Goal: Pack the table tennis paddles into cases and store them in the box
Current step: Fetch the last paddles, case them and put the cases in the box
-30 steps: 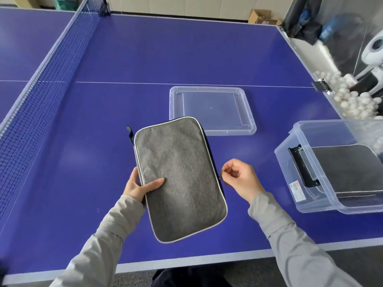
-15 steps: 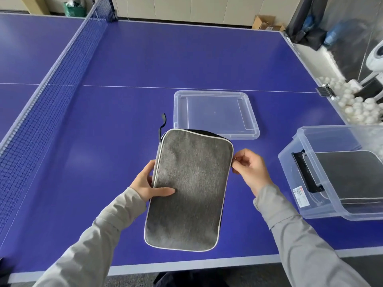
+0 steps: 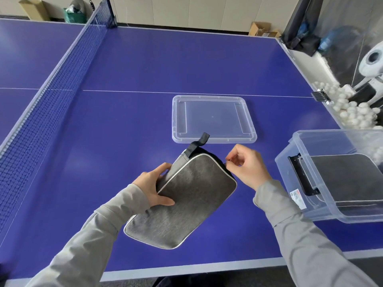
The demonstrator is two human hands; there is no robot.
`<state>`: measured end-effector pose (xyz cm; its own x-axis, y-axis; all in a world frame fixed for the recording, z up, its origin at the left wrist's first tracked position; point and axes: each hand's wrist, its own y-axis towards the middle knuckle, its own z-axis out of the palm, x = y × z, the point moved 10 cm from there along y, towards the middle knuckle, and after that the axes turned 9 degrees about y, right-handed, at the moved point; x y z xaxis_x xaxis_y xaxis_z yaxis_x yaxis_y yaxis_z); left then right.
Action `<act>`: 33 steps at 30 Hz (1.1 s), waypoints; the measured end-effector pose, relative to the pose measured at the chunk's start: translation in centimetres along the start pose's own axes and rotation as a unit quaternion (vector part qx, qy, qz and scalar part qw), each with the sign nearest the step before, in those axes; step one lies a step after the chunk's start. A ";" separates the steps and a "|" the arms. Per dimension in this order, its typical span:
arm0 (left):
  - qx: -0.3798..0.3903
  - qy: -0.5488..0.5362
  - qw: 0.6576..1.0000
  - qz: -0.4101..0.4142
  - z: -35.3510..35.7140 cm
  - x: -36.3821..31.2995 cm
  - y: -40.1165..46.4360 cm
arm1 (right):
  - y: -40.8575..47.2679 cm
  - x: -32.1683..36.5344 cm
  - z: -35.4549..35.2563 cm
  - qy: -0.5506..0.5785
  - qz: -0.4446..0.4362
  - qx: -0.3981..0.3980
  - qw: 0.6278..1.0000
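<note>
A grey fabric paddle case [image 3: 186, 201] with white piping lies tilted over the near middle of the blue table, its black loop [image 3: 198, 143] pointing away. My left hand [image 3: 154, 186] grips its left edge, thumb on top. My right hand [image 3: 245, 167] pinches the zipper pull at the case's far right corner. No paddle shows; the case's contents are hidden. A clear plastic box [image 3: 323, 183] stands at the right with another grey case [image 3: 350, 179] inside it.
The box's clear lid [image 3: 213, 119] lies flat just beyond the case. The net [image 3: 51, 96] runs along the left. A heap of white balls [image 3: 352, 112] and a white machine [image 3: 373, 63] sit off the table's right edge.
The case has turned clockwise and lifted at its far end, its loop now pointing away. My right hand followed the zipper round to the far right corner. My left hand shifted its grip along the edge.
</note>
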<state>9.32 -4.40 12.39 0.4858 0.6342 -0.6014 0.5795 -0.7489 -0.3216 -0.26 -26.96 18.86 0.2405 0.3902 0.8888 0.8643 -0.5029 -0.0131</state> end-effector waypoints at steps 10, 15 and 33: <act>0.022 0.185 0.983 0.006 0.4 -1.5 0.8 | -1.0 6.0 2.1 -0.010 -0.133 0.021 0.991; 0.001 0.174 0.985 0.008 0.4 -1.4 0.8 | -1.6 8.4 3.9 -0.096 -0.224 0.055 0.968; -0.241 -0.499 0.817 -0.157 1.5 7.4 -2.0 | -4.8 -6.1 4.9 0.147 0.133 -0.056 0.979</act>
<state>10.78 1.52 7.48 -0.3722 0.1267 -0.9194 0.8808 -0.2640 -0.3930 -3.70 -23.18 11.27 0.2987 0.0040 0.9543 0.7308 -0.6440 -0.2261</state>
